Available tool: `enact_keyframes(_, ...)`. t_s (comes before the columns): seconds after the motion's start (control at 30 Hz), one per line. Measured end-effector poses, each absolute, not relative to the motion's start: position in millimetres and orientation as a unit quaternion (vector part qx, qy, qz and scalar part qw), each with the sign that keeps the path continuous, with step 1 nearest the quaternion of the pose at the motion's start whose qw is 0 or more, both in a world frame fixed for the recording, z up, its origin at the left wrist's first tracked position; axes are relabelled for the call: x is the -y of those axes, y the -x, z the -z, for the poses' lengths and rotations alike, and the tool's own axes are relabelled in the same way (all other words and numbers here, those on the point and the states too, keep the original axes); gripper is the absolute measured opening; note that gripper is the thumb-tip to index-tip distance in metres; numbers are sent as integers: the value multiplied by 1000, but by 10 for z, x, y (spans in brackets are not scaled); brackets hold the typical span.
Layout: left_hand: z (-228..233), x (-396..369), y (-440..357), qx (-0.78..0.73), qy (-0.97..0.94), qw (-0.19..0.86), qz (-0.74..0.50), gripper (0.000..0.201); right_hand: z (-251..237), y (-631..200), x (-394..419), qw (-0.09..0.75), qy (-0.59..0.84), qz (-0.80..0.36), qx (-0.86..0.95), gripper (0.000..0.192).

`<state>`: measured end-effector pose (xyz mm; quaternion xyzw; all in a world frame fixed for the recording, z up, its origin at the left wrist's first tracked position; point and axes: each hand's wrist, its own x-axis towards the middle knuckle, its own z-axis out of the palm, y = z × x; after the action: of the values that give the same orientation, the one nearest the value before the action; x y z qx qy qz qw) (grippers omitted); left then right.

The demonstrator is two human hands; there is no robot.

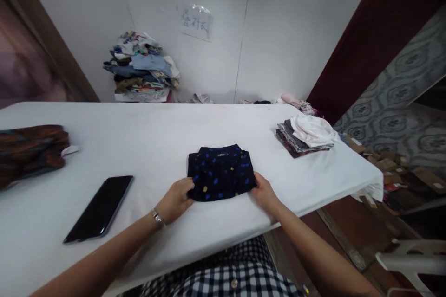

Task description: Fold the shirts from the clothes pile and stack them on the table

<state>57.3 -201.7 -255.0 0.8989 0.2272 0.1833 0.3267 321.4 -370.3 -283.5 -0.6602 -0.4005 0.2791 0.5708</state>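
A folded dark navy shirt (pixel 223 174) with blue and yellow spots lies on the white-covered table (pixel 167 134), its collar at the far side. My left hand (pixel 177 198) is closed on the shirt's near left corner, thumb on top. At the opposite near corner, my right hand (pixel 265 194) grips the shirt's right edge. Fingers under the cloth are hidden on both sides. The shirt looks flat and compact, close to the table's front edge.
A black phone (pixel 99 209) lies to the left, with a brown plaid garment (pixel 33 151) beyond it. Folded clothes (pixel 304 135) are stacked at the right. Behind the table rises a tall clothes pile (pixel 142 67); a paper sign (pixel 196 22) hangs on the wall. A white plastic chair (pixel 414 260) stands lower right.
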Motion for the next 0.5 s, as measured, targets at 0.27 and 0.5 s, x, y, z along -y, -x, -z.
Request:
enact_keyframes(0.27,2389,1919,-580,-398,-722,540,-170,54,2555,-3438,3744,582,618,-406,337,57)
enact_keyframes(0.5,2320,1601,-1081,-513,-626,557,-188,38,2420,-3570,3162,545,717,-390,194,76)
